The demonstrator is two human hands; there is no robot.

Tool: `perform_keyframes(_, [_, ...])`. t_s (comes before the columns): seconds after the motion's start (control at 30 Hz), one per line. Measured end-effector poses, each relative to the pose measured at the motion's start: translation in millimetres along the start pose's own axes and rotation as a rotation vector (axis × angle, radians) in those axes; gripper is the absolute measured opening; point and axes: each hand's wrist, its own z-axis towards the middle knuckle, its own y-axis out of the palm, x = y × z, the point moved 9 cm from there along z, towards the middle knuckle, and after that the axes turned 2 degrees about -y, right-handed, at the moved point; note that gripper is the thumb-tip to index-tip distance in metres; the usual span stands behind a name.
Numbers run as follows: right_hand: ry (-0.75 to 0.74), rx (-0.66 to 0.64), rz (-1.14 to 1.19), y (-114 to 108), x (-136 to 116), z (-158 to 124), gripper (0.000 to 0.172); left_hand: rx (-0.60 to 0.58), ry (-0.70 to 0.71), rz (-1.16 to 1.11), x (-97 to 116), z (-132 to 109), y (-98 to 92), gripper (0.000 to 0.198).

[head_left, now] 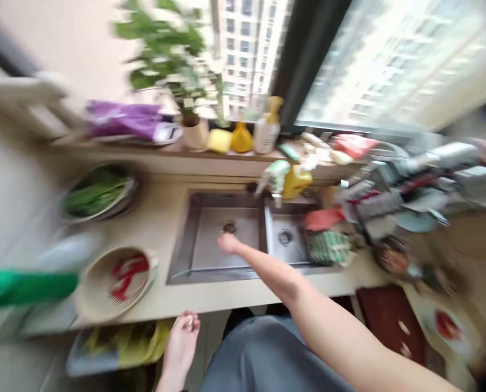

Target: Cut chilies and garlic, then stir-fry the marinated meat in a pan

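Observation:
The picture is tilted and blurred by motion. My right hand (228,243) reaches out over the larger basin of a stainless steel double sink (210,234), near its drain, and touches nothing I can make out. Its fingers are too blurred to read. My left hand (181,343) hangs low in front of the counter edge, beside a bin lined with a yellow bag (122,345). Its fingers are curled, and a small pale speck at the fingertips might be something held, but I cannot tell.
Left of the sink stand a bowl of leafy greens (98,193) and a beige colander with red items (114,283). A green cloth (26,288) crosses the left side. Bottles and a potted plant (165,49) line the windowsill. Dishes and packages crowd the counter's right side.

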Motion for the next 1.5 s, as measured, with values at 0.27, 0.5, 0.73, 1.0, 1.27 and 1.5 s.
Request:
perform_keyframes(0.27, [0.060,0.560,-0.302,-110.0,83.5,-205.8,0.036,-0.385,0.015,0.609,-63.7,-18.9,154.4,0.011])
perform_keyframes(0.5, [0.795,1.500,-0.186,-155.4,237.5,-644.9,0.030,-0.865,0.202,1.309,-293.4,-122.5,293.1,0.017])
perform_keyframes(0.73, [0.776,1.607,-0.006,-142.5,316.0,-774.3,0.025,-1.403,0.366,1.546,-575.4,-228.5,343.1,0.032])
perform_keyframes(1.0, [0.474,1.714,0.483,-132.9,320.4,-790.2,0.051,-1.498,0.579,1.540,-622.9,-261.7,332.7,0.039])
perform_keyframes(1.27, [0.182,1.395,0.459,-181.5,246.1,-761.4,0.034,-1.382,0.083,1.383,-597.1,-286.6,326.5,0.028])
perform_keyframes(1.5, [0.117,1.415,-0.084,-217.9,180.9,-738.9,0.015,-1.372,0.428,1.355,-539.0,-279.2,344.1,0.031])
